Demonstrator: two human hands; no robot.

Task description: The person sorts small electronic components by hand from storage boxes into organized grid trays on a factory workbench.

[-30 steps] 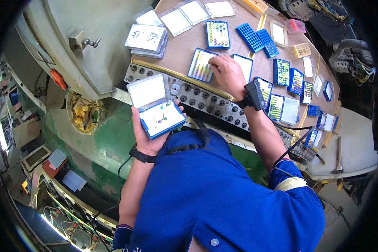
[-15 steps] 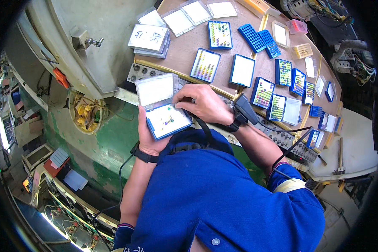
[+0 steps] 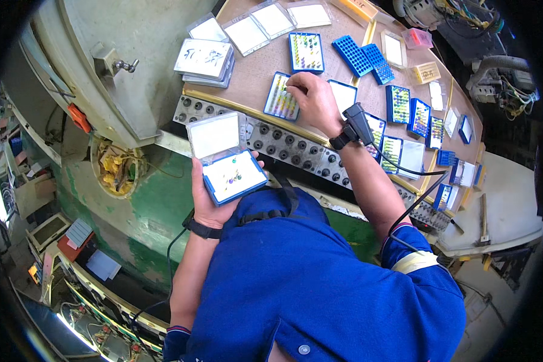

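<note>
My left hand [image 3: 207, 204] is closed around a small blue case [image 3: 218, 171] with a white inside, its clear hinged lid [image 3: 216, 136] raised. A few tiny colour-collared bits [image 3: 231, 180] stand in the white insert. At the bench, my right hand [image 3: 318, 104] is over the right side of a blue-rimmed tray [image 3: 269, 106] with rows of yellow and pink collared bits. Its thumb and fingers are pinched together at the tray; whatever is between them is too small to make out.
Another filled tray [image 3: 306, 50] lies behind, with blue perforated racks [image 3: 352, 55] to its right. Stacked clear cases [image 3: 204, 59] sit at the bench's left. More bit trays [image 3: 398, 104] spread rightward. A metal strip with round fittings [image 3: 270, 140] runs along the front edge.
My right hand has left the case in my left hand and moved up and right to the tray on the bench. The case remains in my left hand, its lid still raised.
</note>
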